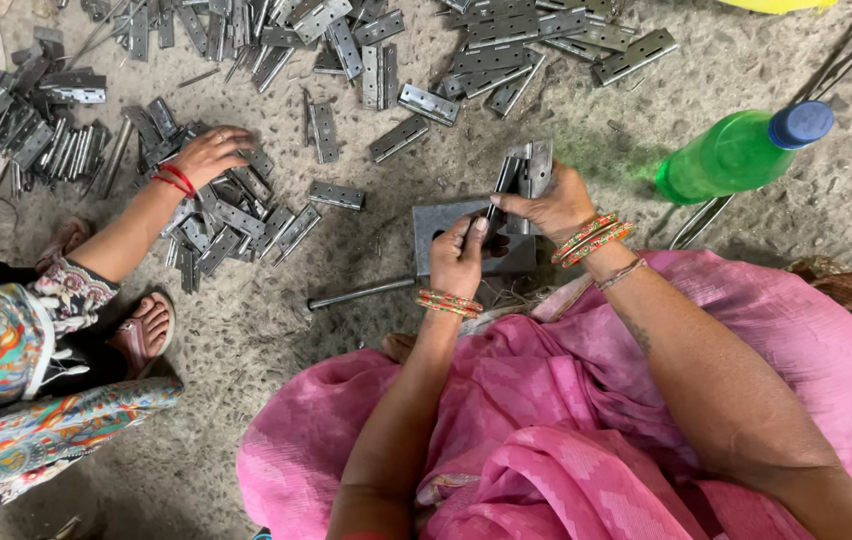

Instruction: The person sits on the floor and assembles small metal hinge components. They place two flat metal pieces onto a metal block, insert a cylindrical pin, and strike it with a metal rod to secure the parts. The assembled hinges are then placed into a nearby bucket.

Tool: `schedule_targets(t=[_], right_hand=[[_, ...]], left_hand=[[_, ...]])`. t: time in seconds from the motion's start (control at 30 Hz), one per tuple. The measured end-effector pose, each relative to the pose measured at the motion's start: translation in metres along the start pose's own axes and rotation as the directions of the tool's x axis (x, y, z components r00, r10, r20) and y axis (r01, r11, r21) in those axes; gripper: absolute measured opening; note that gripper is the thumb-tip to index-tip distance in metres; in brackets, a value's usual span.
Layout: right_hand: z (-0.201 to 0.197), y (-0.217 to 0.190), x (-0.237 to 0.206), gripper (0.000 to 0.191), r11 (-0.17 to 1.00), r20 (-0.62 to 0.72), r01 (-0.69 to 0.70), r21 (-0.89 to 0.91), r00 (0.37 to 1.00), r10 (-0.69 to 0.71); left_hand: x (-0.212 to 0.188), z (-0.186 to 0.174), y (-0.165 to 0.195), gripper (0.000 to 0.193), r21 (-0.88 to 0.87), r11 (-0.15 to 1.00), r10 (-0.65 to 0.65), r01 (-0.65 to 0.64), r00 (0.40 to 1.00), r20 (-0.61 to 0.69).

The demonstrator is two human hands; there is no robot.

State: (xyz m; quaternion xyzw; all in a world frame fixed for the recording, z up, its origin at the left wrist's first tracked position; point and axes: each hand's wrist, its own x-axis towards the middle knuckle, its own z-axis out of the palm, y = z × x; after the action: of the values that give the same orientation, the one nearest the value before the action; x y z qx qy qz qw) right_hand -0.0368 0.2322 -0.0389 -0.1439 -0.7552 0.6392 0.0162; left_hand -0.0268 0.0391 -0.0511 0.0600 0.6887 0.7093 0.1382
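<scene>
Left hand (458,258): pinched on a hinge pin, over the block (441,228).
Right hand (554,205): clamped on hinge (528,170), at 12 o'clock of the block.
Tip: hold leaves aligned, pin straight.
Co-worker's hand (211,155): on hinge pile (231,215), 9 o'clock.

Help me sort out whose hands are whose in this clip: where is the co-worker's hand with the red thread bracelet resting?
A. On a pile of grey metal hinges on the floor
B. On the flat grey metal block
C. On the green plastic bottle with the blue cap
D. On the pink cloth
A: the co-worker's hand lies spread on the pile of grey metal hinges, far from the green plastic bottle.
</scene>
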Motion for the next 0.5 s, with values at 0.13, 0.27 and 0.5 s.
schedule_targets(t=[0.13,0.27,0.5], right_hand=[[0.006,0.005,-0.001,0.059,0.984,0.043,0.073,0.165,0.996,-0.081],[0.013,0.021,0.001,0.047,0.991,0.018,0.045,0.128,0.999,-0.048],[0.019,0.042,0.003,0.038,0.962,-0.016,-0.008,0.273,1.0,0.013]], left_hand=[[-0.008,0.006,0.01,0.02,0.547,0.83,0.208,-0.111,0.971,-0.118],[-0.013,0.014,0.017,0.014,0.777,0.604,0.287,-0.177,0.958,-0.005],[-0.014,0.021,0.021,0.025,0.817,0.483,0.407,-0.315,0.907,0.109]])
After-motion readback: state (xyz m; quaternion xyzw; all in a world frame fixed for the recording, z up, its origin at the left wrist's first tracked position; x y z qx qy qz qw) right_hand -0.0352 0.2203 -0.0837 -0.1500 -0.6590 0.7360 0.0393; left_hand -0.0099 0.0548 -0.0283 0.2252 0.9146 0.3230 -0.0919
